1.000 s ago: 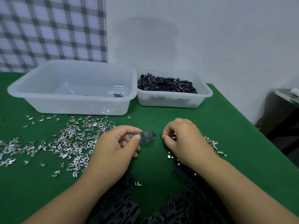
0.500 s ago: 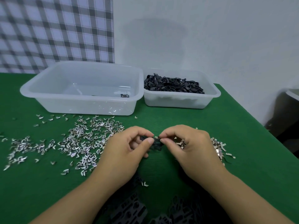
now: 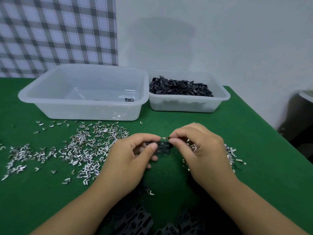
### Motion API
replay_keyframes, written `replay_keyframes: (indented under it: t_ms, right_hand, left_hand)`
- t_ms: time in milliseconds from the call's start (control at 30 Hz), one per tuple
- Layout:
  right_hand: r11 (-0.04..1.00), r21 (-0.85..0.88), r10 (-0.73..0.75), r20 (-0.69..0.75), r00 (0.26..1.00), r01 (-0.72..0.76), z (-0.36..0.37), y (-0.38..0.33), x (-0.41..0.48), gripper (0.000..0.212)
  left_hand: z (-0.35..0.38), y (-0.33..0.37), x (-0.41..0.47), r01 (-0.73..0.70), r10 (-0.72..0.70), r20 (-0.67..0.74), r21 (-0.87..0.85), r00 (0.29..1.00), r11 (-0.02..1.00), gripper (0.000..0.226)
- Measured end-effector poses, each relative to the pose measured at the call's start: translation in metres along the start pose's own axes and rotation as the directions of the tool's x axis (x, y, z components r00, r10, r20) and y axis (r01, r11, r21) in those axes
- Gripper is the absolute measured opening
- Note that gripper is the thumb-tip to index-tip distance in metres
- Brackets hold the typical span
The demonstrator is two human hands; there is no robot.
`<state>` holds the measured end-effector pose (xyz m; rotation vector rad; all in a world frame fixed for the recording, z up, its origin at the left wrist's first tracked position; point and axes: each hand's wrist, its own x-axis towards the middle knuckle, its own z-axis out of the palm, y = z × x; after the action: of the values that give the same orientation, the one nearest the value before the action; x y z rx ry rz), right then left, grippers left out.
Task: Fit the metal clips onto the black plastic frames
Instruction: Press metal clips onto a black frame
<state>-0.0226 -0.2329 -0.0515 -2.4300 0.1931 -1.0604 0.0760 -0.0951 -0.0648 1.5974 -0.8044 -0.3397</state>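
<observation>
My left hand (image 3: 130,160) grips a small black plastic frame (image 3: 163,147) between thumb and fingers, just above the green table. My right hand (image 3: 201,150) pinches a small metal clip (image 3: 165,138) at the frame's top edge, its fingertips almost touching those of the left hand. Loose metal clips (image 3: 81,150) lie scattered on the cloth to the left, and a smaller heap (image 3: 230,153) sits partly hidden behind my right hand. Part of the frame is covered by my left fingers.
A large clear tub (image 3: 81,106) at the back left holds one black frame (image 3: 129,99). A smaller tub (image 3: 189,103) to its right is full of black frames. More black frames (image 3: 135,219) lie at the near edge between my forearms. A dark object (image 3: 299,116) stands off the table's right.
My right hand left the small clip heap and came to the frame with a clip pinched in its fingers. Both hands now meet at the frame.
</observation>
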Motion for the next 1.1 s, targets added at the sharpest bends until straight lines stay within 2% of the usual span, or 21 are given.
replay_keyframes:
  t_ms: [133,433,1100]
  right_hand:
    - [0.999,-0.044,-0.004,-0.006,1.000,0.003,0.0024,-0.0016,-0.0013,0.001]
    - [0.979,-0.181,-0.092,0.017,0.996,0.093,0.0054,-0.0034,-0.0027,0.004]
    - [0.983,-0.156,-0.092,0.018,0.996,0.094,0.0086,-0.0051,-0.0028,0.005]
  left_hand:
    - [0.0007,-0.0014,0.0004,0.052,-0.052,-0.001,-0.051,0.999,0.997,0.029]
    - [0.0026,-0.0003,0.0021,0.115,-0.121,-0.025,-0.166,0.992,0.979,0.011]
    - [0.0012,-0.0002,0.0021,0.114,-0.120,-0.019,-0.194,0.993,0.974,0.008]
